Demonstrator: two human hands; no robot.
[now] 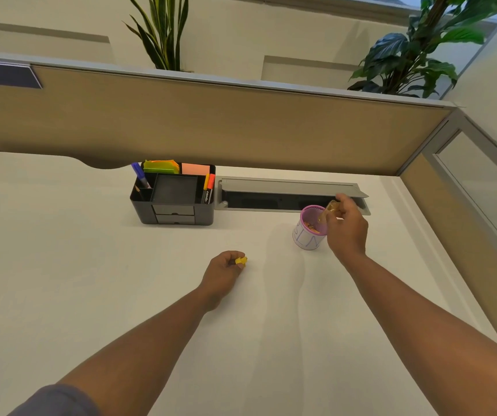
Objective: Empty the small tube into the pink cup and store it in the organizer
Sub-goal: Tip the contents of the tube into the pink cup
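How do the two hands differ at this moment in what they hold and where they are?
The right hand tilts the small clear tube over the pink cup, raised off the desk; the left hand sits low near the white desk, closed on a small yellow piece, likely the cap. The right reaches farther forward. Both are bare and gripping.

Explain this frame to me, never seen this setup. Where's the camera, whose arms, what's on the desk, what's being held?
There is no robot: a person works bare-handed, and the single picture comes from a wide-angle camera on their head, looking down at a white desk. The right hand tilts a small clear tube over the pink cup, which seems to have something orange inside. The left hand rests on the desk, pinching a small yellow piece, possibly the tube's cap. Behind stands a black organizer holding pens, markers and sticky notes, beside an open cable tray.
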